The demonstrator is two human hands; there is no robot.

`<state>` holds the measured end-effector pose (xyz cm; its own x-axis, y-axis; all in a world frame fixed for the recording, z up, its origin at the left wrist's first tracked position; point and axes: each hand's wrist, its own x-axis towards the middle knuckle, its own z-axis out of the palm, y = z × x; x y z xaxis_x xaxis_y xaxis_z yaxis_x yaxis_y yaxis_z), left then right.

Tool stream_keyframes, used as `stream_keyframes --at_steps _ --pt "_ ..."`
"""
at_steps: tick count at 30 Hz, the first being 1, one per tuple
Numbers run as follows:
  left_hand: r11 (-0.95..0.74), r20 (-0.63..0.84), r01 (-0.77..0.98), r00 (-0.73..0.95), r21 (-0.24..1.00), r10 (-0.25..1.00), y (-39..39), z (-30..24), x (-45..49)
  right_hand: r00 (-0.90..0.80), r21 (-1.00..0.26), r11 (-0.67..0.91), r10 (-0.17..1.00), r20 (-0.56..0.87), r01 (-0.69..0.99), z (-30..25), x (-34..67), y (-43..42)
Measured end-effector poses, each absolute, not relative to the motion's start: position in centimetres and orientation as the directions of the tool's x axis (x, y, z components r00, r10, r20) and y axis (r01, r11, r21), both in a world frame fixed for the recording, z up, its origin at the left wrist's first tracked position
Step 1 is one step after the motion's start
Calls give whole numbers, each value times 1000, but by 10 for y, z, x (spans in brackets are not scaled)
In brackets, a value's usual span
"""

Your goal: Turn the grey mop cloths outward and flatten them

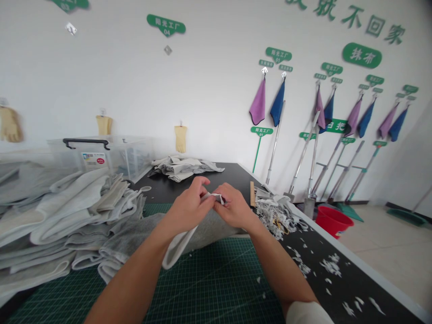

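Note:
My left hand [189, 203] and my right hand [232, 207] meet at the middle of the table, and both pinch a folded white edge [213, 197] of a grey cloth [205, 229]. The cloth drapes over the green cutting mat [209, 288], with a white hem [178, 247] hanging down beside my left forearm. To the left lies a large stack of folded grey-and-white cloths [67, 220]. Just right of my right hand are a wooden ruler [252, 193] and a heap of white and grey scraps [273, 211].
The black worktable [189, 184] holds another cloth pile [182, 167] at the back, with white scraps scattered at right. A transparent plastic bin [101, 157] stands back left. Beyond the table are a red bucket [332, 220] and mops [303, 166] against the wall.

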<state>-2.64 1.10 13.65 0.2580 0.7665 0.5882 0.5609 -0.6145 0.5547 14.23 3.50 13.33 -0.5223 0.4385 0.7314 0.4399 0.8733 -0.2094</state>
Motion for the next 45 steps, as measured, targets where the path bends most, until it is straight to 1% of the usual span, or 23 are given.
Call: stream_keyframes --at_steps 2,6,9,12,16,20,23,25,28,33,36,38,41,43,45 --pt "-627 587 588 295 510 754 8 139 -26 -525 -188 890 403 750 415 135 145 37" --pt "-618 585 650 314 441 748 3 142 -24 -493 -238 909 389 778 341 136 149 40" --pt "-608 559 673 335 421 759 -1 145 -25 -503 -283 913 400 766 295 135 151 41" --pt "-579 516 715 350 391 781 -7 147 -26 -469 -346 887 457 756 306 132 152 44" --pt "-521 445 806 372 280 815 -10 147 -26 -342 -455 837 542 767 305 130 154 49" --pt "-471 401 866 376 168 835 -8 142 -27 -189 -491 835 538 821 248 130 157 54" --pt "-475 358 872 407 123 840 -4 141 -34 -35 -535 812 557 830 232 132 162 57" --pt "-486 357 862 412 145 838 -2 143 -40 37 -575 782 584 811 240 133 166 60" --pt "-490 397 838 376 241 837 2 148 -51 57 -624 748 629 775 227 134 172 62" --pt "-507 508 763 275 401 816 8 157 -66 24 -650 759 650 760 21 133 176 69" --pt "-511 617 692 119 510 778 12 158 -68 24 -656 753 658 753 -52 130 175 73" --pt "-506 660 606 -42 614 750 15 156 -65 50 -663 748 664 746 -41 129 174 75" --pt "-551 645 363 -232 752 728 20 152 -56 98 -667 745 664 742 4 129 173 75" --pt "-595 628 203 -276 778 727 23 150 -52 106 -668 744 664 740 7 130 174 73" --pt "-632 637 120 -276 766 720 24 149 -49 70 -675 738 674 735 -13 131 175 72"
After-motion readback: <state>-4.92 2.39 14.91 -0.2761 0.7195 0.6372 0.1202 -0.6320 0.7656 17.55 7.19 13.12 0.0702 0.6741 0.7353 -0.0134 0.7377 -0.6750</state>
